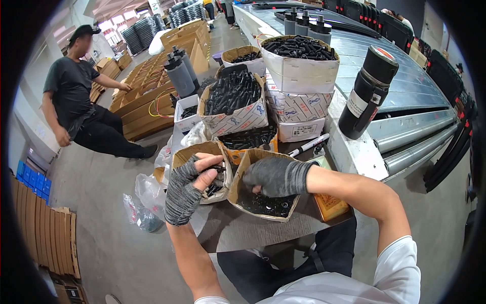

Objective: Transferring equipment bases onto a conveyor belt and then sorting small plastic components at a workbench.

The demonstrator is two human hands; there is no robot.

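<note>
My left hand (pixel 188 190), in a grey knitted fingerless glove, is over a small open carton (pixel 178 158) of dark parts. Its thumb and fingers are bent toward each other around something dark; what it is does not show clearly. My right hand (pixel 276 177), gloved alike, reaches into the neighbouring open carton (pixel 237 175), which holds small black pieces (pixel 268 203), some of them ring-like. Motion smears that hand and its fingers are mostly hidden. Just behind, a low orange-edged box (pixel 248 139) contains more black parts.
Taller cartons of black cylindrical parts (pixel 235 93) and black pieces (pixel 298 48) stand behind. A black thermos (pixel 368 91) is on the roller conveyor's edge (pixel 362 157), near a white marker (pixel 310 145). Plastic bags (pixel 149 190) hang at left. A person (pixel 81 96) sits beyond, beside cardboard dividers (pixel 144 93).
</note>
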